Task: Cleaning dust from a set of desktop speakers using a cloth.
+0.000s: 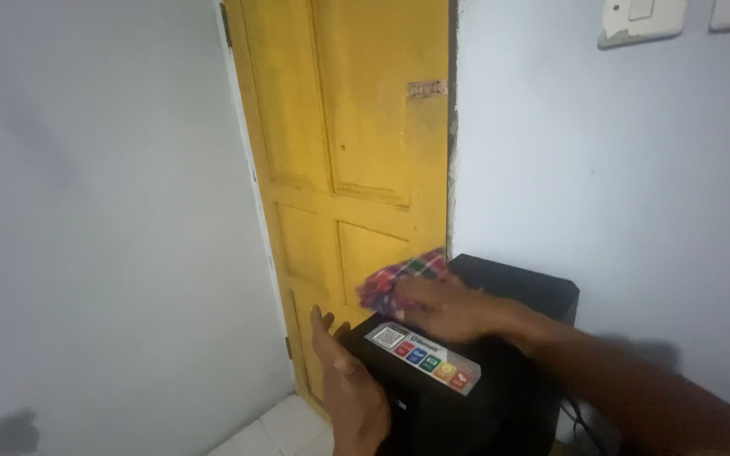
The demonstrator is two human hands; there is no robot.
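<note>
Two hands: both are working on a black box-shaped speaker (466,397).
Right hand (449,308): it is lying flat, fingers spread, pressing a red checked cloth (399,279) onto the speaker's top.
Left hand (352,384): it is resting open against the speaker's left front edge, fingers extended upward.
Cloth: it is bunching just beyond the right fingertips.
Sticker strip (428,359): it is showing coloured squares between the hands.
Behind: a yellow door (348,152) is standing beyond the cloth.

right hand (445,308) motion-blurred over checked cloth (399,280), black box (500,371) base cut off below, wall switch (642,19) cropped at top
</note>
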